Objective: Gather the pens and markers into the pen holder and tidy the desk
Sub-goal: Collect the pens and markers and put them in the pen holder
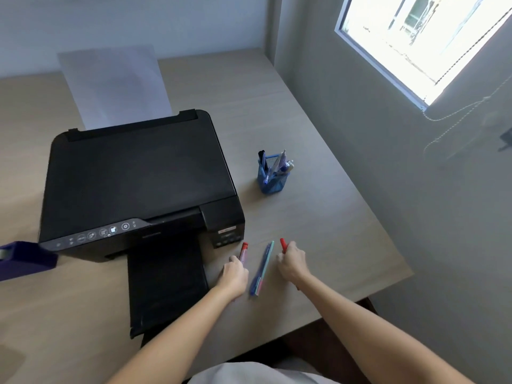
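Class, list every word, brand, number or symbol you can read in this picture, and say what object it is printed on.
None can be read.
Printer control panel: round button icons only, too blurred to make out.
Printer front, small label with a red mark: too small to read.
Printer front edge, faint lettering: blurred.
Pens in the pen holder and on the desk: no legible print.

A black printer (pixel 138 184) sits on the pale wood-grain desk (pixel 277 106) by a blue mesh pen holder (pixel 273 180), two red-capped markers (pixel 243 252), blue and teal pens (pixel 261 270), and a purple tape dispenser (pixel 25 259).
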### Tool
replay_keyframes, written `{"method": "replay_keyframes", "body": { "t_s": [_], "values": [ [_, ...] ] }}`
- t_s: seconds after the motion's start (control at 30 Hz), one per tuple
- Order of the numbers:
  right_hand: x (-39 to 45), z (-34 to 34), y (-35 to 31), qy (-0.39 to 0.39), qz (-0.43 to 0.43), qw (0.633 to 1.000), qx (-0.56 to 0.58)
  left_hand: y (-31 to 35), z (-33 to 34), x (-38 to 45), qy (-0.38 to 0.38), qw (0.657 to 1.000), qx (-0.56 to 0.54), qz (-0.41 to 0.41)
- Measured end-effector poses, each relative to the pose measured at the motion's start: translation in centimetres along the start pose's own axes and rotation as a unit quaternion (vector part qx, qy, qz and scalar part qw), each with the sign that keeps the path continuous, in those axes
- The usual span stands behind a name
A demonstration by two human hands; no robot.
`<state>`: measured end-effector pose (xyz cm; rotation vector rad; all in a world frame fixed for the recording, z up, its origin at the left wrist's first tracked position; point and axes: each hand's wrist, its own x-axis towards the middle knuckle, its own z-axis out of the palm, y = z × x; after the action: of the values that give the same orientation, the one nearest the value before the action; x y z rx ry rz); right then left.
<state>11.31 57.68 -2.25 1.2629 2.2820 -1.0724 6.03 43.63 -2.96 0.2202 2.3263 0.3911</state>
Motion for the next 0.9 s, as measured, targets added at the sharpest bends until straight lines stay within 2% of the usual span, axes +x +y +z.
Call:
{"method": "replay_keyframes", "body": {
  "t_s": [0.17,0.27,0.47,0.57,0.63,0.73,0.8,0.9],
  "values": [
    [0.1,0.9,-1.4,0.007,0.005,1.0,-0.024,0.0,-0.4,-0.3,0.003,0.998,-0.06,0.018],
    [0.5,0.6,-1.7,0.011,0.004,0.998,-0.06,0.8,-0.2,-0.2,0.009,0.997,-0.06,0.037],
    [1.6,-1.0,0.0,0.017,0.012,0.995,-0.096,3.4,1.0,0.5,0.04,0.997,0.059,0.041],
    [2.4,-3.2,1.2,0.035,-0.001,0.997,-0.067,4.3,1.8,1.1,0.053,0.988,0.132,0.059],
    [3.4,-5.2,1.8,0.058,-0.02,0.998,-0.024,4.8,2.1,1.7,0.038,0.988,0.135,0.062],
    [4.9,-8.8,1.5,0.115,-0.041,0.991,0.06,6.7,0.9,1.7,0.008,0.996,0.055,0.071],
    [5.8,-11.3,0.1,0.138,-0.046,0.979,0.141,8.3,-1.2,1.4,0.018,0.994,-0.062,0.089],
    [7.0,-14.8,-2.8,0.115,-0.075,0.957,0.257,11.4,-6.5,0.9,0.02,0.947,-0.288,0.138]
  ]
}}
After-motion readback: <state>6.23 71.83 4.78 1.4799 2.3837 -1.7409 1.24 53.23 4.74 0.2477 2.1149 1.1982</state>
